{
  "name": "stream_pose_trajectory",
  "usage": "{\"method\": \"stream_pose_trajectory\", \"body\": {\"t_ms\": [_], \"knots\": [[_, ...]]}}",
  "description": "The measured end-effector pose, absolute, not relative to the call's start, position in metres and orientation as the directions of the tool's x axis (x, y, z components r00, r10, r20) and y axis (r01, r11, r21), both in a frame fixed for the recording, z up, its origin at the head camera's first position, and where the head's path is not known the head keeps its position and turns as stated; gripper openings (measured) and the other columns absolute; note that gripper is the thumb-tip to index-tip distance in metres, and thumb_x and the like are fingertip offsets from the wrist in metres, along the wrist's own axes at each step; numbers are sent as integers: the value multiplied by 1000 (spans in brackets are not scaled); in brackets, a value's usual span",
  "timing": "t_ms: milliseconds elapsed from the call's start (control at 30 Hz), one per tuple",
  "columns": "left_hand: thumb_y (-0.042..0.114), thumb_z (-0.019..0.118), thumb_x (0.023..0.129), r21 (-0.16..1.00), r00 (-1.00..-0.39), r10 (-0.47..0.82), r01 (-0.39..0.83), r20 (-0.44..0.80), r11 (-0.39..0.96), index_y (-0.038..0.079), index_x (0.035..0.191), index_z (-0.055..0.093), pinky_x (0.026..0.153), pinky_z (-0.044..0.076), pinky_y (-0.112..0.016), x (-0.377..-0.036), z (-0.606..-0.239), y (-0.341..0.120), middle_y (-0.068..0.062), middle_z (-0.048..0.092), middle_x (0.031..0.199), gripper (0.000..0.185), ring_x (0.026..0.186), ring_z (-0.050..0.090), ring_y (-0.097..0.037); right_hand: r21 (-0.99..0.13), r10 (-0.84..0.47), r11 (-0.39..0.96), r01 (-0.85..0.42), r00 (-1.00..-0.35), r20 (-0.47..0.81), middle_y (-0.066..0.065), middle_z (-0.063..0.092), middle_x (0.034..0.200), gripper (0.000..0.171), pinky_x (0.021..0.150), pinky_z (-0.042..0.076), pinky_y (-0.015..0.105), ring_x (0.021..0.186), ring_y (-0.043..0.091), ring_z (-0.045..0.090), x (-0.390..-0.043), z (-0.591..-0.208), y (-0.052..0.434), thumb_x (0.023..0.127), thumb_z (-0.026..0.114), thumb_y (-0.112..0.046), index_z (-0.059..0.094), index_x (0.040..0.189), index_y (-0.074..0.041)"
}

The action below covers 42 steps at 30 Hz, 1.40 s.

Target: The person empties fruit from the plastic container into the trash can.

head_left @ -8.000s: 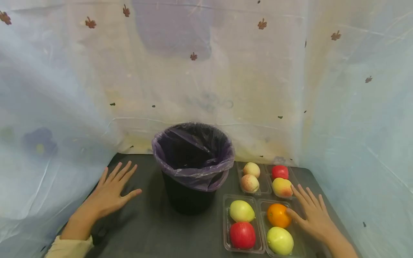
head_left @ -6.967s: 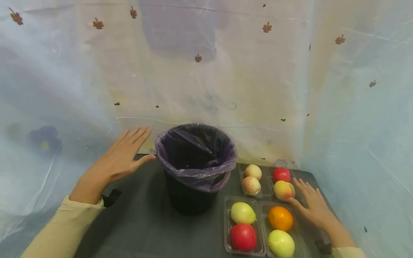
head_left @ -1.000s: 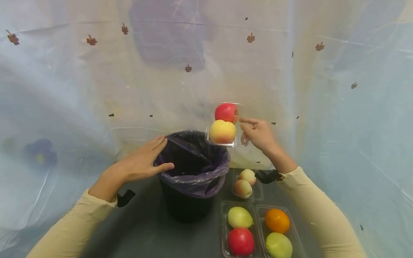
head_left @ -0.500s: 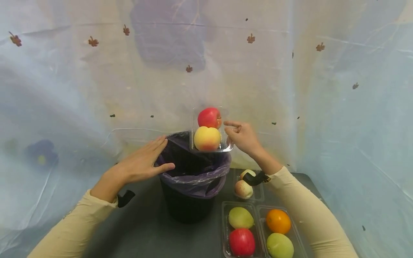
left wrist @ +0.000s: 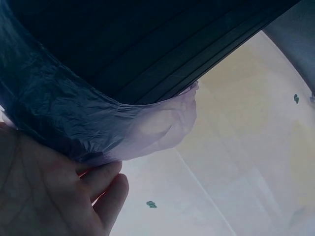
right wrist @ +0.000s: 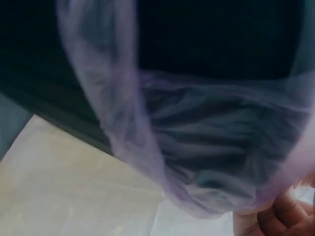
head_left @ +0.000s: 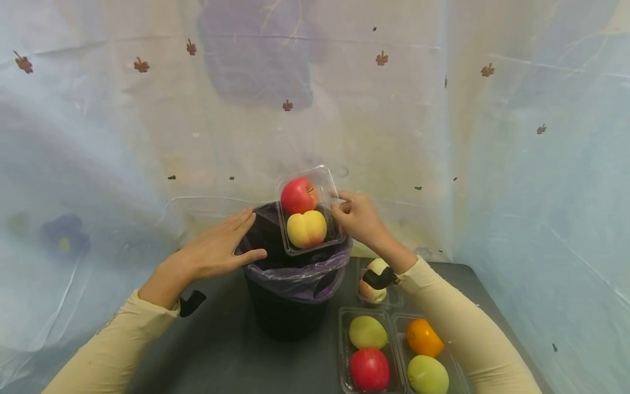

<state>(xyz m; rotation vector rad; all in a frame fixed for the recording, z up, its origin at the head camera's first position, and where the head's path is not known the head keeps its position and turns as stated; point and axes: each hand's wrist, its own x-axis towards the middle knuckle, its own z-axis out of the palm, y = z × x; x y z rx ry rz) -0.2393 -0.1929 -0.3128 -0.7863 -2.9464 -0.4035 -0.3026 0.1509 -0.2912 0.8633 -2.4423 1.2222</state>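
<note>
Fruit tray (head_left: 331,191) shows from head view only; wrists see liner (left wrist: 98,123)

Left hand (head_left: 216,253): palm down, fingers (head_left: 243,221) straight and together, thumb spread.
Right hand (head_left: 356,219): raised, fingers curled in a pinch, wrist bent.
Arms: both forearms in pale yellow sleeves (head_left: 458,323), reaching forward; dark strap at each wrist.

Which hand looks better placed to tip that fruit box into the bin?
Right: the right hand already grips the clear box over the bin; the left hand rests flat on its rim.
</note>
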Motion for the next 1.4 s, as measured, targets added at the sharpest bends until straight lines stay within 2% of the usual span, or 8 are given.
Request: {"method": "stream_pose_trajectory", "body": {"t_ms": [333,500,700,1000,1400], "knots": [[75,49,102,236,-868,479,496,130,835,3,172,18,130,19,-63,-241,-314,-193,-17,14,179,105,164,16,-41,-478,-431,529,-701,-707,560,-8,39,49,42,47,28,24,42,7,27,-304,-295,150,105,61,-3,61,145,10],[75,48,103,236,-869,477,495,129,836,3,172,17,130,18,-63,-240,-314,-193,-17,12,180,104,165,15,-41,-391,-458,544,-743,-653,603,-10,37,51,45,49,27,25,45,5,26,-305,-297,150,103,65,-3,63,147,4],[76,48,102,230,-873,472,488,125,842,4,172,18,130,19,-63,-240,-315,-194,-17,12,180,105,165,15,-41,-351,-484,516,-781,-605,633,-12,31,55,50,51,25,26,50,2,19,-305,-300,146,99,68,-4,64,148,-2],[75,48,103,244,-871,474,490,127,837,4,172,17,130,18,-64,-239,-314,-193,-17,12,180,104,165,14,-41,-290,-478,448,-846,-500,722,-11,30,57,45,52,26,27,53,2,21,-307,-305,140,95,72,3,71,140,0],[74,48,103,249,-865,484,502,134,828,3,172,18,130,18,-63,-238,-313,-192,-17,13,179,103,165,14,-41,-198,-478,422,-885,-403,781,-8,33,55,49,52,26,26,54,2,22,-311,-310,139,92,74,9,72,139,-2]]}}
